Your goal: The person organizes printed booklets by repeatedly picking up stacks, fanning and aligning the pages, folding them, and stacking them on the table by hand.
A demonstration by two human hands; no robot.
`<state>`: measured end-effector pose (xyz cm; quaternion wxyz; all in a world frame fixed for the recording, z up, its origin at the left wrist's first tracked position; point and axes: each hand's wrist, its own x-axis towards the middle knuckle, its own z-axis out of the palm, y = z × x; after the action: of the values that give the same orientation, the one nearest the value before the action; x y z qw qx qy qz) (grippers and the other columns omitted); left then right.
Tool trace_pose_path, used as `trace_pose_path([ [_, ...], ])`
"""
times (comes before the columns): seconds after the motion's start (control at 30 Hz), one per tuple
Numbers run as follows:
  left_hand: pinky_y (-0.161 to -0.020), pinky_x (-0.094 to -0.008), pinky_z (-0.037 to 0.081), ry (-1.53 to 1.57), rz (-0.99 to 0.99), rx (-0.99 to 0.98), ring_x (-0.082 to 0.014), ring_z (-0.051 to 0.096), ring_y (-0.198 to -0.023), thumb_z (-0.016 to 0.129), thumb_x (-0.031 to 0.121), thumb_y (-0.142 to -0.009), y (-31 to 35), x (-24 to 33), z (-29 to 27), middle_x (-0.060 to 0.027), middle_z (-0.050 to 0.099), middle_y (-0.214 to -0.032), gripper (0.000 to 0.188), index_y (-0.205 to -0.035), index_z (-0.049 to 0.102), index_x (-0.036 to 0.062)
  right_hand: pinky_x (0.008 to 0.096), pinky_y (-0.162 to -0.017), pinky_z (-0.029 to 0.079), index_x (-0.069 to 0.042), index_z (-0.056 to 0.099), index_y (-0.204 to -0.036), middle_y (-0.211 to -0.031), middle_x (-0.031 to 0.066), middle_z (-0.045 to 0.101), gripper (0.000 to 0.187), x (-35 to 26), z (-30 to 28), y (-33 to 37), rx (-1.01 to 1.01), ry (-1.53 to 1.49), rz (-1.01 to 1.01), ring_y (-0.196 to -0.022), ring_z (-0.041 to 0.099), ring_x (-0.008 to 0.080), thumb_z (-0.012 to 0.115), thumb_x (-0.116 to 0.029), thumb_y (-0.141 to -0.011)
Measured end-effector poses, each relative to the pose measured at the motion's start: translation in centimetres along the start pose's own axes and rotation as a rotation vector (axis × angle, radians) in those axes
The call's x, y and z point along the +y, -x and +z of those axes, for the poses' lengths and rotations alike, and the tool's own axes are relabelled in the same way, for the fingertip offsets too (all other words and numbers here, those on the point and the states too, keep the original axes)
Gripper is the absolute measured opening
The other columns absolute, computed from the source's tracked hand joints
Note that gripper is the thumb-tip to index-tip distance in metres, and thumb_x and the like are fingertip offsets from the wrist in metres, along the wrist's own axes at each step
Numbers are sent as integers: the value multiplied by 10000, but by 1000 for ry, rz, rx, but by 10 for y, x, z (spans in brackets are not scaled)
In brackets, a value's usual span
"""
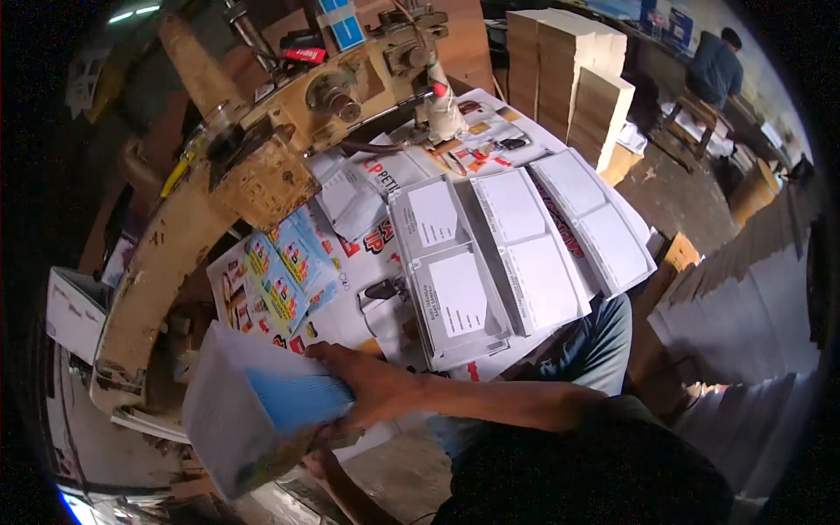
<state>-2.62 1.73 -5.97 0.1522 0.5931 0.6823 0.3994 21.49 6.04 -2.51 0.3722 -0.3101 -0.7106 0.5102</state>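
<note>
A thick stack of white and blue paper sheets [297, 398] is tilted up at the lower left of the head view. My right hand [376, 381] grips its side nearest me, with fingers closed over the upper edge. Lower down, my left hand [324, 464] holds the stack from below; most of its fingers are hidden behind the paper. Beyond my hands, small colourful printed sheets [284, 271] lie on a printed poster sheet [354, 302] that covers the table. To their right lie piles of white printed forms [455, 289] in rows.
A worn beige machine [157, 289] with a curved arm stands at the left and far side. A cone of thread [444, 114] sits by it. Tall paper stacks [556, 70] rise at the back, more piles [744, 315] at the right. Another person [713, 70] sits far right.
</note>
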Motion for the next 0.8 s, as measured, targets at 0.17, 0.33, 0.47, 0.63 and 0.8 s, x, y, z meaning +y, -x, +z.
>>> trace_pose_path([
  [0.17, -942, -421, 470, -201, 138, -5, -340, 588, -1085, 886, 197, -595, -28, -11, -27, -174, 611, -1202, 787, -1278, 543, 12, 427, -1179, 255, 7, 131, -1525, -1564, 243, 243, 1313, -24, -30, 8, 334, 5, -282, -1451, 250, 371, 931, -424, -576],
  [0.33, -945, -428, 457, -306, 216, -62, -357, 583, -1075, 920, 231, -525, -48, -20, -46, -178, 602, -1201, 895, -1297, 523, 15, 443, -1177, 248, -24, 185, -1532, -1539, 212, 316, 1298, -36, -68, 15, 339, 367, -313, -1435, 306, 355, 937, -431, -556],
  [0.47, -948, -433, 446, -319, 231, -162, -371, 579, -1067, 947, 258, -469, -50, -12, -30, -181, 596, -1200, 982, -1313, 507, 17, 476, -1197, 215, -74, 224, -1546, -1553, 225, 314, 1288, -37, -67, 10, 162, 536, -223, -1463, 260, 370, 930, -467, -542],
  [0.63, -1008, -459, 395, -412, 251, -253, -383, 542, -1143, 945, 275, -458, -45, -2, -34, -177, 583, -1237, 1090, -1384, 429, 20, 526, -1199, 153, -50, 92, -1562, -1594, 254, 160, 1343, -49, -27, -36, -135, 790, -336, -1490, 148, 393, 882, -528, -587],
  [0.8, -1035, -463, 371, -453, 347, -195, -381, 522, -1180, 943, 301, -459, -53, -2, -27, -195, 570, -1239, 1143, -1403, 377, -6, 574, -1171, 165, 22, 93, -1542, -1561, 323, 169, 1310, -1, 31, -76, -300, 1107, -358, -1472, 192, 417, 889, -429, -605],
])
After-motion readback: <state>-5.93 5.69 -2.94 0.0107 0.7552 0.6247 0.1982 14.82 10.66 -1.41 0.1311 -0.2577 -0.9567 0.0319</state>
